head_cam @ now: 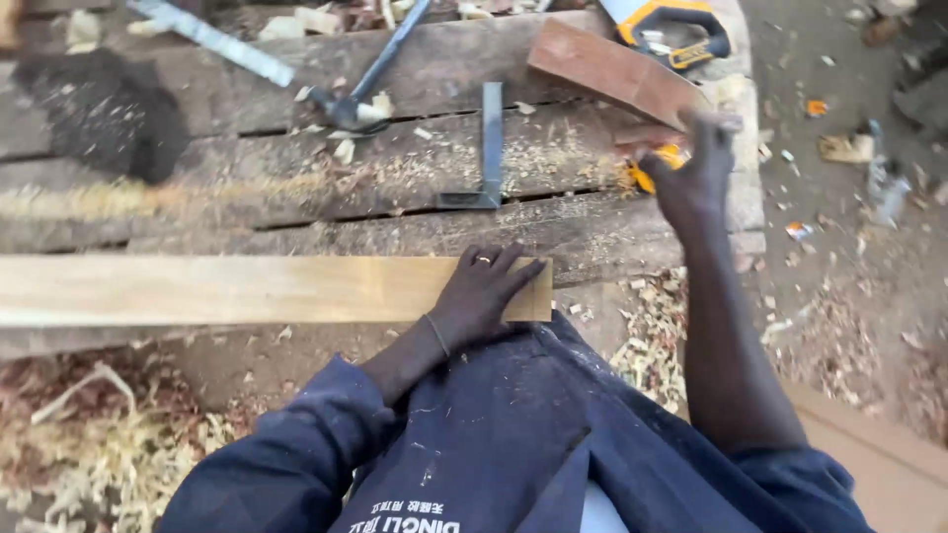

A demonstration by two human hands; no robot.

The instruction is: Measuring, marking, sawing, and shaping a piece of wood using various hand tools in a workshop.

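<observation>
— What sort of place are you working in?

— A rough woodworking shop, open to bare dirt. You stand at a plank workbench [296, 197] dusted with sawdust.

— What else shows it?

— On the workbench lie a steel square [489, 148], a hammer [360, 99] just beside it, and a handsaw [671, 30] at the far corner. Wood shavings [89, 444] heap on the ground below the workbench's near edge.
</observation>
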